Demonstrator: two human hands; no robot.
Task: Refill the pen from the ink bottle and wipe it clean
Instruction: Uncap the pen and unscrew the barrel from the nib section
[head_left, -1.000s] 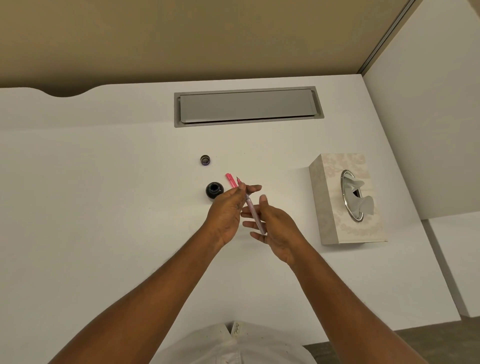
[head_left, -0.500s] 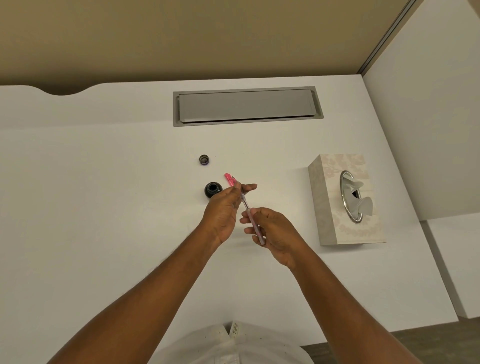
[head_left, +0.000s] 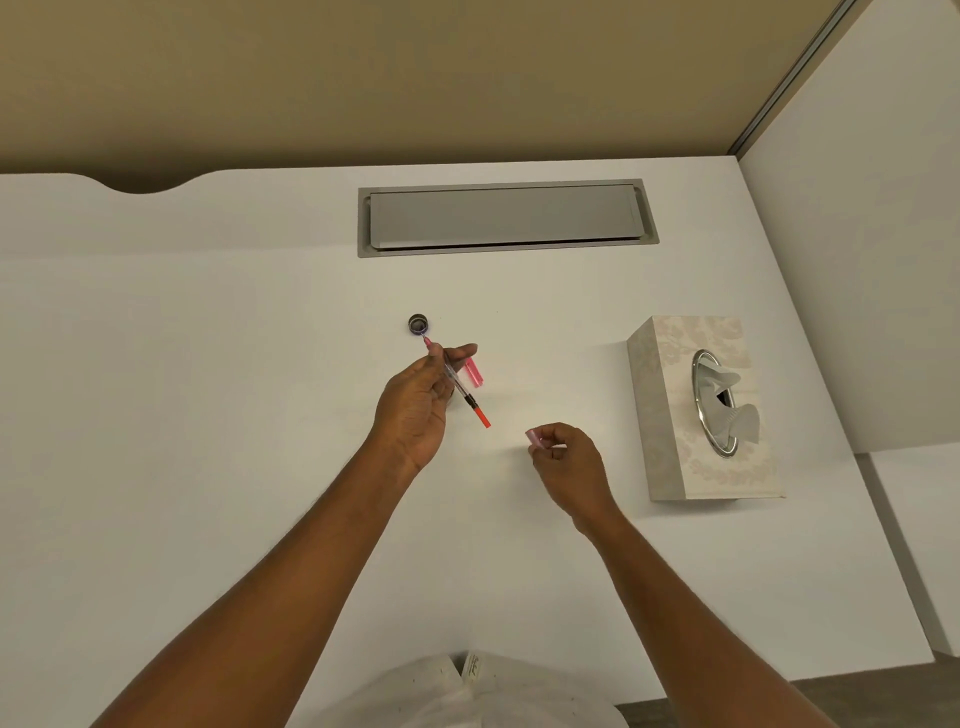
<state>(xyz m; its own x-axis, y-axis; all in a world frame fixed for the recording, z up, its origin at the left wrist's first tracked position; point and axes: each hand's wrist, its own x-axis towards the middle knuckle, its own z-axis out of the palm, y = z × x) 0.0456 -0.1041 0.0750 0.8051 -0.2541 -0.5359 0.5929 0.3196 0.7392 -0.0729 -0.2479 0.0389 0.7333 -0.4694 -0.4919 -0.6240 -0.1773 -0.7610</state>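
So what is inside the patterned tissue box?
White tissue pokes up through the oval silver-rimmed opening on top of the beige patterned tissue box. The rest of the stack inside is hidden by the box walls.

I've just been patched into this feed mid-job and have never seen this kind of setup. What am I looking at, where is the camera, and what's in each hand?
There is no machine here: a person works with two bare hands, and the single camera sits on their head, looking forward and down, so the arms reach in from the bottom of the picture.

The left hand grips the inner part of a pen, a thin clear tube with a red end pointing toward the person. The right hand pinches a small pink piece, probably part of the pen's barrel, though it is too hidden to be sure.

On the white desk lie a small dark round cap, a pink pen piece beside the left hand, and a tissue box to the right. The ink bottle is not visible now; the left hand may cover it.
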